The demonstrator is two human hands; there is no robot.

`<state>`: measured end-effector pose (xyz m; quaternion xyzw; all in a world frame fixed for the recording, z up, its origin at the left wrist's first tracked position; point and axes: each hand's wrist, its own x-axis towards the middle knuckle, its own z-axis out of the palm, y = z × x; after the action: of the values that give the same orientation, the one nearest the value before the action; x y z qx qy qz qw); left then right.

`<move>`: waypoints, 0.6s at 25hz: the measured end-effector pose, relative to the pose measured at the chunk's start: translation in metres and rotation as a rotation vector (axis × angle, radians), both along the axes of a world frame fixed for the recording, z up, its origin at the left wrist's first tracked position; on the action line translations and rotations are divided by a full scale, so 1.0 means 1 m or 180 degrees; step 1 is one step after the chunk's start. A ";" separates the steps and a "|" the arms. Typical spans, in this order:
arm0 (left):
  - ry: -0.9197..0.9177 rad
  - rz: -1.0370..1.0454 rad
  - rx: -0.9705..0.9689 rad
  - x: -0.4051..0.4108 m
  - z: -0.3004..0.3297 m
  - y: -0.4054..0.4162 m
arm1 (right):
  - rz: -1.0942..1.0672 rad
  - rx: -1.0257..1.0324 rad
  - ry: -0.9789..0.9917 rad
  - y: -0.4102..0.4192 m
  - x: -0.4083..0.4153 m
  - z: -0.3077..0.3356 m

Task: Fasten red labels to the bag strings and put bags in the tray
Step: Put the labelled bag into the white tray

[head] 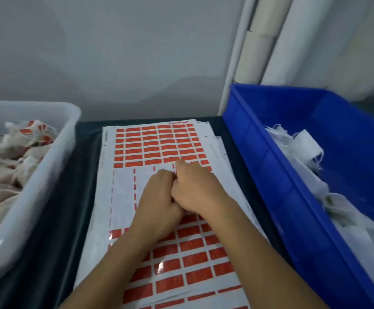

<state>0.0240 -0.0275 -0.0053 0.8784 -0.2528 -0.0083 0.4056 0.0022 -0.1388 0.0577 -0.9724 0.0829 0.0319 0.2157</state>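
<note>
Two bare hands met over the middle of the label sheet [159,152], knuckles up and pressed against each other. The left hand [159,197] was curled, fingers tucked under toward the right hand; what lay between its fingertips was hidden. The right hand [195,188] was curled too, its thumb or forefinger reaching up to the edge of the last full row of red labels [134,150], touching the sheet there. A sliver of red showed at the seam between the two hands, but whether either hand pinched a label or a string could not be told.

The label sheet topped a stack of like sheets on a dark table [54,219]. Far part of the sheet: full rows of red rectangles. Middle band under the hands: bare white backing with only thin red strips at the column edges. Near part: full rows again, running under both forearms.

White tray [47,175] stood at the left of the sheets, holding a heap of pale cloth bags [7,166] with red labels showing among them. Blue bin [282,175] stood at the right, just beside the stack, holding white bags [311,150] with loose strings and no red visible. No bag was seen in either hand.

Grey wall behind; white pipes [270,41] rose in the corner behind the blue bin.
</note>
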 end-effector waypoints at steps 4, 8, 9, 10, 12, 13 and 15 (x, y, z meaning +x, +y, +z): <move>-0.0403 -0.0142 0.0452 0.001 -0.015 -0.004 | -0.0002 0.0154 0.0266 -0.012 0.004 -0.005; -0.0580 -0.0261 0.1112 0.000 -0.019 -0.006 | -0.0528 -0.0005 -0.0297 -0.050 0.027 0.038; -0.0623 -0.0326 0.1253 -0.001 -0.020 -0.006 | -0.0757 -0.0211 -0.0521 -0.068 0.032 0.053; -0.0639 -0.0376 0.1349 -0.002 -0.019 -0.007 | -0.0993 -0.0498 -0.0708 -0.089 0.034 0.067; -0.0678 -0.0428 0.1470 -0.002 -0.018 -0.009 | -0.1380 -0.0981 -0.0713 -0.134 0.032 0.085; -0.0703 -0.0448 0.1503 -0.002 -0.018 -0.010 | -0.1538 -0.1124 -0.0558 -0.153 0.029 0.088; -0.0728 -0.0471 0.1503 -0.003 -0.018 -0.010 | -0.1821 -0.1101 -0.0096 -0.176 0.021 0.083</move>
<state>0.0207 -0.0377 -0.0232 0.9230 -0.3515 0.0026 0.1567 0.0237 -0.3146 0.1405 -0.9323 0.3535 -0.0589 0.0489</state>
